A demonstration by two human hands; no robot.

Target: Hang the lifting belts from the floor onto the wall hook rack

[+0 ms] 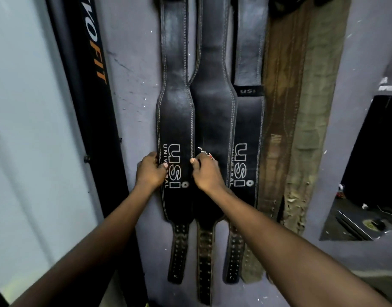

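Note:
Several lifting belts hang side by side down a grey wall. The leftmost black belt carries white USI lettering. My left hand grips its left edge and my right hand grips its right edge, both at the wide middle part. To its right hang a plain black belt, another black USI belt, a brown leather belt and an olive fabric belt. The hook rack lies above the frame's top edge and is hidden.
A black upright post with orange and white lettering stands left of the belts, beside a pale panel. At the right, an opening in the wall shows a dark floor with scattered items.

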